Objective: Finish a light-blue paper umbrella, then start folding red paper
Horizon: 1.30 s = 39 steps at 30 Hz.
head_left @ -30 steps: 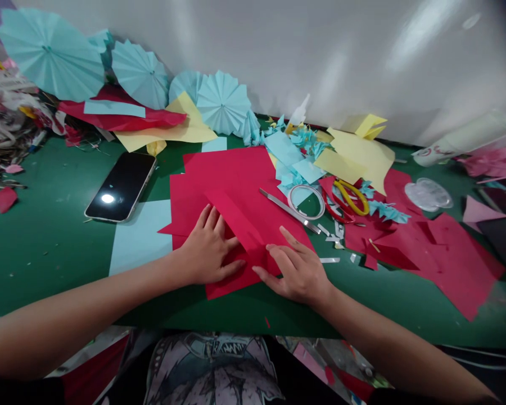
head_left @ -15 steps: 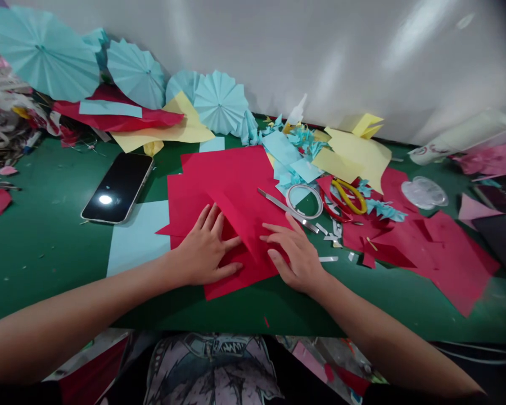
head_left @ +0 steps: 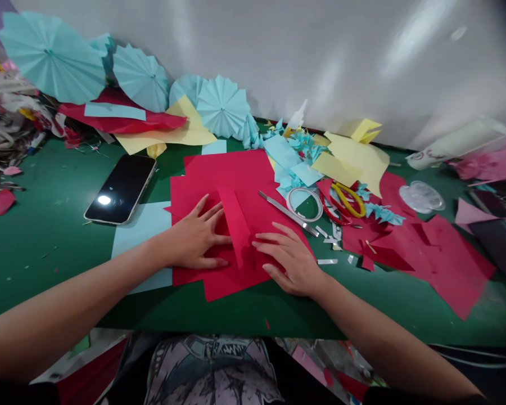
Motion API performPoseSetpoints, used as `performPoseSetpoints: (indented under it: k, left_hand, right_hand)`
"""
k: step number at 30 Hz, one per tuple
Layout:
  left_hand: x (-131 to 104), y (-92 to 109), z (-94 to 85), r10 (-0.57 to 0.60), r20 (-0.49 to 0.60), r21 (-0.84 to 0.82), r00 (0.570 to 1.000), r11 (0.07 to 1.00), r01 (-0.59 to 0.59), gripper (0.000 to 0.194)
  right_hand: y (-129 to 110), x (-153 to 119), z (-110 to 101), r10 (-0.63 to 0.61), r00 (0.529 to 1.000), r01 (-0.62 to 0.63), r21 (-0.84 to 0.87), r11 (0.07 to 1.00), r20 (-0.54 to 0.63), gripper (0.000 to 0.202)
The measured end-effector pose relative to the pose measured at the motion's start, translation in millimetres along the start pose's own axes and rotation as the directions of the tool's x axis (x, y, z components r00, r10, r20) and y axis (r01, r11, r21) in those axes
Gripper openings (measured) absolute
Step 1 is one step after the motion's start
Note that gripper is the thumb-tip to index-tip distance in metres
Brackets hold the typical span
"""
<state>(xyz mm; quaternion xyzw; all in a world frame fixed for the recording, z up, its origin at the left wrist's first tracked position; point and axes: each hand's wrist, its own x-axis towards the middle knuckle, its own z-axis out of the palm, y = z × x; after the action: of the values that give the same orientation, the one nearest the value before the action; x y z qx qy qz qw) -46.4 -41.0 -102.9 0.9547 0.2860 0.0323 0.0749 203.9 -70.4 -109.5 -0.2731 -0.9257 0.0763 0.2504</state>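
Several red paper sheets (head_left: 236,169) lie stacked in front of me. A folded red paper strip (head_left: 235,225) stands partly raised on them, slanting down to the right. My left hand (head_left: 196,236) lies spread on the red paper just left of the strip, fingertips close to its edge. To the right of the strip, my right hand (head_left: 290,256) rests lightly on the sheets, fingers apart and nothing held. Beyond my right hand a slim silver craft knife (head_left: 287,212) lies across the sheets, with a narrow roll of tape (head_left: 288,198) beside it.
Yellow-handled scissors (head_left: 353,201) lie among red and blue scraps at right. A phone (head_left: 120,188) sits at left, near light blue paper (head_left: 141,236). Pleated blue paper fans (head_left: 222,107) lean along the wall. A white glue bottle (head_left: 297,117) stands at the back.
The red strip has turned to stand steeper and sits farther left. My left hand has drawn back to the left, and my right hand has shifted slightly left. The view has moved a little.
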Motion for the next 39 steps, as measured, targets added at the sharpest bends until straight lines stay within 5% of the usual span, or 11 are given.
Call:
performPoseSetpoints:
  k: [7, 16, 24, 39]
  left_hand:
    - [-4, 5, 4.0, -0.056, -0.013, 0.025, 0.998, 0.998, 0.057, 0.045]
    - [-5, 4, 5.9, -0.057, -0.044, 0.023, 0.997, 0.998, 0.058, 0.052]
    - [-4, 4, 7.5, -0.073, -0.019, 0.119, 0.997, 0.99, 0.074, 0.065]
    - [-5, 5, 7.4, -0.086, -0.051, 0.063, 0.995, 0.994, 0.09, 0.066]
  right_hand:
    - [-1, 3, -1, 0.017, 1.0, -0.017, -0.013, 1.0, 0.017, 0.027]
    - [4, 4, 6, 0.224, 0.963, -0.204, -0.135, 0.97, 0.149, 0.046]
    - [2, 7, 9, 0.177, 0.956, -0.12, -0.239, 0.964, 0.233, 0.06]
    - [11, 30, 16, 0.282, 0.918, -0.197, -0.297, 0.934, 0.278, 0.066]
